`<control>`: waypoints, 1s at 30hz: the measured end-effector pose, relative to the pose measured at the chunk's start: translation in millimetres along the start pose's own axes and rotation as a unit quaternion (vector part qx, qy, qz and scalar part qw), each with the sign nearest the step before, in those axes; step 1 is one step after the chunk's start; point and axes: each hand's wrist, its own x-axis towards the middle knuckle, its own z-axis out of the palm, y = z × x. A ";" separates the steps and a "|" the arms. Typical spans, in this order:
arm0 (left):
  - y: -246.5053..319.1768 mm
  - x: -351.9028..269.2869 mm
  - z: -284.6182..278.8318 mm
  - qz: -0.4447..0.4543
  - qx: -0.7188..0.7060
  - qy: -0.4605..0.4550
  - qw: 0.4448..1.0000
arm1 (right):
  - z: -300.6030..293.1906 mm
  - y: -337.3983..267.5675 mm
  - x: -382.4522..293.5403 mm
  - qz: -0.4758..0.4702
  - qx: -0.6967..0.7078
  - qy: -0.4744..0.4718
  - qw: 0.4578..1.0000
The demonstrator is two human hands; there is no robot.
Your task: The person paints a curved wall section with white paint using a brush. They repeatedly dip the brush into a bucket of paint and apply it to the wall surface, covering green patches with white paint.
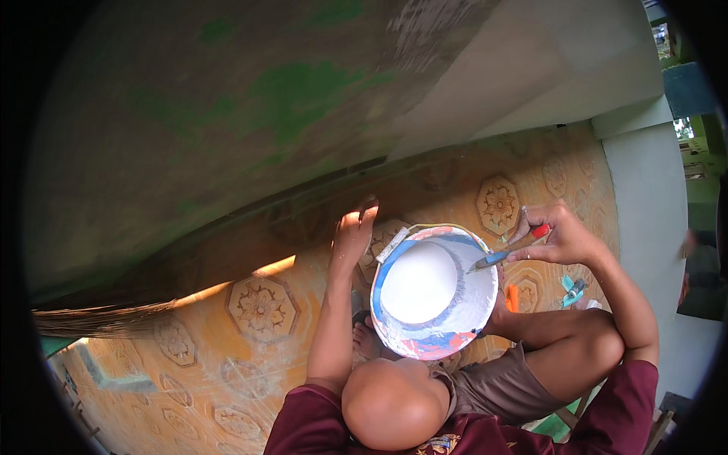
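A paint bucket (486, 301) stands on the floor between my legs, its wall smeared with white, blue and coral paint. White liquid paint (418, 282) lies inside it. My right hand (560, 233) grips a paintbrush (515, 245) by its wooden handle with a red end. The brush's bristles reach over the right rim, against or close to the inner wall. My left hand (354, 233) is beside the bucket's left side, with no object visible in it and its fingers partly hidden. A wire bail with a white grip (392, 245) lies along the far rim.
A wall (273, 102) with green patches and grey areas rises ahead. Patterned floor tiles (263, 307) surround me. Stick-broom bristles (102, 319) lie at left. An orange object (512, 298) and a small cylinder on a teal wrapper (573, 289) are to the right. A pale pillar (645, 199) stands beyond.
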 end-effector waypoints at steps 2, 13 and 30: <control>-48.7 46.9 9.9 0.160 0.035 0.086 0.983 | -7.6 -6.7 3.3 -0.003 -0.024 0.004 1.000; -76.2 109.8 15.9 0.238 0.105 0.087 0.962 | 4.0 1.3 24.8 -0.030 0.002 -0.046 0.998; -87.8 122.9 36.3 0.229 0.022 0.140 0.963 | 13.8 14.7 33.0 -0.024 0.017 -0.093 0.995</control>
